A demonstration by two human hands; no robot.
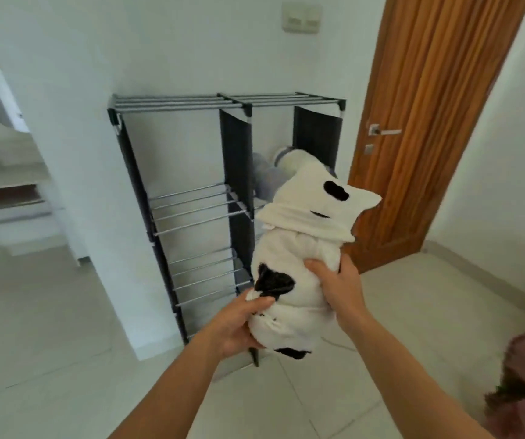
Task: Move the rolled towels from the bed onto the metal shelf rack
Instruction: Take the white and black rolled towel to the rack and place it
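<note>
I hold a rolled white towel with black patches (299, 248) in front of the metal shelf rack (191, 204). My left hand (239, 324) grips its lower end from the left. My right hand (338, 285) grips its middle from the right. The towel's loose top flap points toward the rack's right column. Two rolled towels lie on the right middle shelf: a grey-blue one (264, 175) and a white one (293, 161), both partly hidden behind the held towel. The rack stands against the white wall, with dark fabric side panels and bare metal bars on the left shelves.
A brown wooden door (429, 122) with a metal handle stands shut right of the rack. The floor (65, 359) is pale tile. A doorway opens at the left. Something pink and dark (521, 384) shows blurred at the lower right edge.
</note>
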